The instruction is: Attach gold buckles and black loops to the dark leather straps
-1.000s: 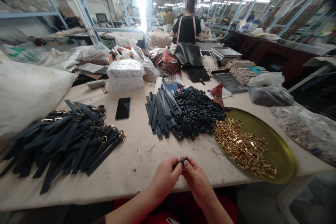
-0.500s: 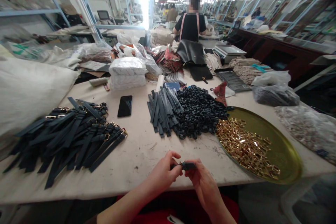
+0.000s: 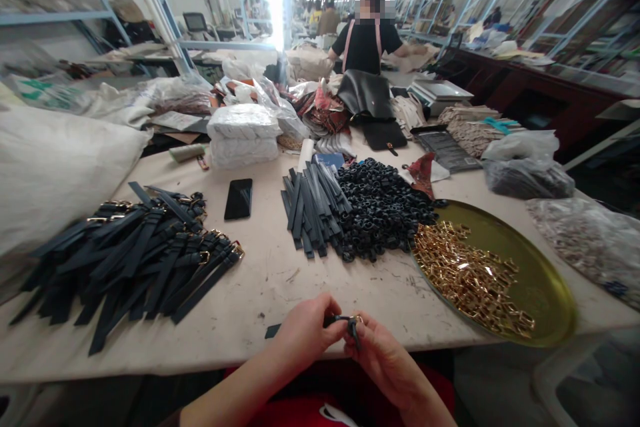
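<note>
At the table's front edge, my left hand (image 3: 306, 328) is closed around a dark strap (image 3: 342, 318), whose flat tail shows past the wrist on the left. My right hand (image 3: 376, 345) pinches the strap's other end, which bends downward at the fingers. A gold buckle (image 3: 357, 318) sits at that bend, partly hidden by my right fingertips. Beyond my hands lie a bundle of loose dark straps (image 3: 313, 207) and a heap of small dark loops (image 3: 385, 210). A round gold-green tray (image 3: 547, 280) on the right bears a pile of gold buckles (image 3: 470, 277).
Buckled straps (image 3: 135, 253) are heaped at the left, near a large white sack (image 3: 55, 167). A black phone (image 3: 239, 199) lies between heaps. Plastic-wrapped packs (image 3: 244, 137), a black leather piece (image 3: 367, 97) and bags line the back. Another person (image 3: 364, 47) stands beyond the table.
The strap's end, held level before, now bends down at my right fingers, and a gold buckle shows there. Its tail has come into sight left of my left wrist. The person behind has stretched out an arm.
</note>
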`<state>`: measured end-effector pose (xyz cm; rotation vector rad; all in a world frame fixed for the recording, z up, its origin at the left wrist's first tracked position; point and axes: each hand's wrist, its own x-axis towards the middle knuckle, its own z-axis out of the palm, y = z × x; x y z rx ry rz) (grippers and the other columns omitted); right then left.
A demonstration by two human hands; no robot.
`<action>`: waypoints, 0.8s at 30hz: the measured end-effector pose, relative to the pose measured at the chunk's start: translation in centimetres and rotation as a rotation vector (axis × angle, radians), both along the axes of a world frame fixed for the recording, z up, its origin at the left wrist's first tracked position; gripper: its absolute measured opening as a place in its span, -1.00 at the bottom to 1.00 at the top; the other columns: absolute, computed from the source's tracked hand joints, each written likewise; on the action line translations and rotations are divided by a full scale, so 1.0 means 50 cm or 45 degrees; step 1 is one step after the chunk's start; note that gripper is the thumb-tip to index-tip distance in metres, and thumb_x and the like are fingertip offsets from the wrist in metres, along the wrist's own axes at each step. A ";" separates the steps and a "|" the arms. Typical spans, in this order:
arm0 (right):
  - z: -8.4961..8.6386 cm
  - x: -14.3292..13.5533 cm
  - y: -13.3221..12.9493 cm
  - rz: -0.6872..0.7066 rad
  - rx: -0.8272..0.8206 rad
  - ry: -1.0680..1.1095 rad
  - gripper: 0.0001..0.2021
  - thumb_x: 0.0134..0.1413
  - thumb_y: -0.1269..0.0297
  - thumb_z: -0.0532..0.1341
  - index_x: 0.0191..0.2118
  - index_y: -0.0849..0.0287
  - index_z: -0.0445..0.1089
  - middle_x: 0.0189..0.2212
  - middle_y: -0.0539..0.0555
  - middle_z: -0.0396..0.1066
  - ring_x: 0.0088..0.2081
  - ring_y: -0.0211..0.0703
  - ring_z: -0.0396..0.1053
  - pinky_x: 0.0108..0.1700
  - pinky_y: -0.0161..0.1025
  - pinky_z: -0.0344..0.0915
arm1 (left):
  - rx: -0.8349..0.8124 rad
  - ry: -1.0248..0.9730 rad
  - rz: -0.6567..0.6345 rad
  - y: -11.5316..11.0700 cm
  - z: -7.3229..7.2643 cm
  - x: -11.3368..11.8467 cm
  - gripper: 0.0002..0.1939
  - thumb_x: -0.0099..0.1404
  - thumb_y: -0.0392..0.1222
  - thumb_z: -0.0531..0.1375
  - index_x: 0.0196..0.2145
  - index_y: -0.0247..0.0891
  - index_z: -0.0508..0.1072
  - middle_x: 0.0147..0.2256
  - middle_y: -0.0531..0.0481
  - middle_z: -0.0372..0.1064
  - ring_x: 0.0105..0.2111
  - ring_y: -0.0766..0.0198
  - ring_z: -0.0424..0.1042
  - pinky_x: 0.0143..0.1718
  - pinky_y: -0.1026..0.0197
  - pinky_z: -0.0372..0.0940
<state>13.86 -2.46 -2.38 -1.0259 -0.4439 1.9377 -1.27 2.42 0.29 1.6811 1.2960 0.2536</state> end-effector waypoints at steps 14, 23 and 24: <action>-0.028 0.029 0.004 0.089 0.575 -1.162 -0.85 -0.01 0.15 0.11 -0.40 0.12 0.27 -0.59 -0.08 0.21 -0.53 -0.27 0.17 -0.48 -0.33 0.10 | -0.596 -0.619 0.136 -0.006 -0.015 0.007 -0.80 0.02 -0.19 0.16 -0.38 -0.37 0.37 -0.50 0.05 0.36 -0.51 0.37 0.31 -0.46 0.33 0.17; -0.007 0.047 -0.017 0.427 0.632 -1.157 -0.90 0.04 0.25 0.07 -0.41 0.13 0.25 -0.58 -0.09 0.18 -0.50 -0.28 0.13 -0.45 -0.35 0.08 | -0.715 -0.506 0.019 -0.025 -0.015 0.002 -0.77 0.02 -0.21 0.13 -0.33 -0.36 0.40 -0.56 0.07 0.35 -0.58 0.41 0.27 -0.56 0.39 0.10; -0.010 0.046 -0.019 0.441 0.637 -1.161 -0.90 0.04 0.26 0.07 -0.42 0.13 0.25 -0.58 -0.09 0.18 -0.50 -0.27 0.13 -0.45 -0.35 0.08 | -0.713 -0.488 0.003 -0.027 -0.018 0.003 -0.76 0.03 -0.22 0.12 -0.32 -0.36 0.40 -0.56 0.06 0.35 -0.59 0.41 0.27 -0.57 0.39 0.09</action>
